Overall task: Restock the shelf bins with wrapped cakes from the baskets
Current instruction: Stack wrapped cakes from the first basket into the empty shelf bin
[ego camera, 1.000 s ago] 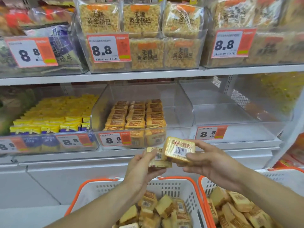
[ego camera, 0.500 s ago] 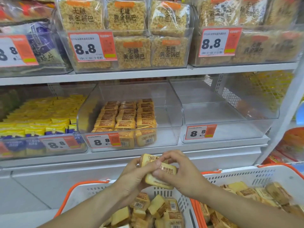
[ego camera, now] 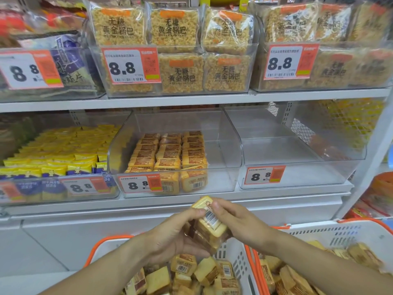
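Low centre: left hand (ego camera: 170, 235) cupped under stacked cakes (ego camera: 209, 225), right hand (ego camera: 238, 220) pinching the top one, barcode now turned up, earlier face-on; nearer the bin (ego camera: 176, 154) than before; lower cakes blurred behind fingers; baskets (ego camera: 238, 258) cut off at bottom edge.

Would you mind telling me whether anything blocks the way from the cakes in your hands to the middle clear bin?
Nothing visible does. The stack of wrapped yellow cakes, held between left hand and right hand, sits below the half-filled clear plastic bin; its top is open, and its right part bare.
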`<state>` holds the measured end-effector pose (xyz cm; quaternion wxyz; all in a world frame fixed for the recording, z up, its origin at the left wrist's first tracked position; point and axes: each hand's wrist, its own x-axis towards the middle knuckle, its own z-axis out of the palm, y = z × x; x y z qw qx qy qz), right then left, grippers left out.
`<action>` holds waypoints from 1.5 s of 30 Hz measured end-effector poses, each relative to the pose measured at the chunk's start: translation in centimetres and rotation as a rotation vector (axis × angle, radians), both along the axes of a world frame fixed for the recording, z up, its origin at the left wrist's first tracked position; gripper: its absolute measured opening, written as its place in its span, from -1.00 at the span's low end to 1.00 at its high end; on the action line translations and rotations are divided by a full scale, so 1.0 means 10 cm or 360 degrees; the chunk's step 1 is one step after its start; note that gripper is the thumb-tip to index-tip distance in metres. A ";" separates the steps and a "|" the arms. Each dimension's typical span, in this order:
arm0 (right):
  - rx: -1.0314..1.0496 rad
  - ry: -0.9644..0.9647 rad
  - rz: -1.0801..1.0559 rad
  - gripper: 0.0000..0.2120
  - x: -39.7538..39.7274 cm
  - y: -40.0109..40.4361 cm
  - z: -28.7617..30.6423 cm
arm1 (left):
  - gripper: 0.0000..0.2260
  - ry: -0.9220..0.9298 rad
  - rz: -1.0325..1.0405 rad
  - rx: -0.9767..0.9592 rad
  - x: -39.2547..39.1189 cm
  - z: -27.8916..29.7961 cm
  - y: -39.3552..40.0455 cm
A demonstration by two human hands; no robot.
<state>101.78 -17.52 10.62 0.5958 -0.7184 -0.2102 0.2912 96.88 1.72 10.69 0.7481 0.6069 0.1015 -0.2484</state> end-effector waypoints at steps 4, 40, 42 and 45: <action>0.0032 0.0174 0.0130 -0.58 0.06 -0.06 0.03 | -0.46 -0.0067 -0.0058 -0.0029 0.01 -0.01 0.02; -0.1914 -0.1913 0.0075 -0.06 2.22 0.66 0.83 | -0.36 -0.0925 -0.0454 0.2583 2.51 0.12 0.37; -0.1935 -0.1855 0.0105 -0.06 2.34 0.71 0.83 | -0.35 -0.0825 -0.0443 0.2510 2.53 0.10 0.41; -0.2036 -0.1792 0.0103 -0.09 2.50 0.77 0.83 | -0.34 -0.0690 -0.0447 0.2416 2.54 0.12 0.44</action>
